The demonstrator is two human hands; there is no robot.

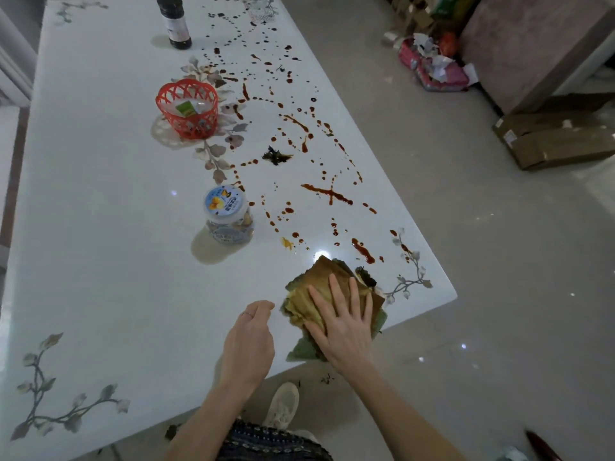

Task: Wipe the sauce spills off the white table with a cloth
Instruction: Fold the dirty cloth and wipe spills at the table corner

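Note:
A brown-stained, greenish cloth (312, 284) lies flat near the front right corner of the white table (100, 211). My right hand (342, 321) presses down on it with fingers spread. My left hand (248, 341) hovers just left of the cloth, loosely curled and holding nothing. Red-brown sauce spills (327, 193) run in drops and streaks along the right half of the table, from the far edge to just beyond the cloth. A dark clump of scraps (276, 157) sits among the spills, and another dark bit (366, 276) lies at the cloth's far edge.
A plastic jar with a blue-white lid (228, 214), a red basket (188, 108) and a dark bottle (174, 21) stand along the table's middle. Beside the table on the floor are a cardboard box (552, 138), a rubbish bag (432, 68) and my shoe (283, 405).

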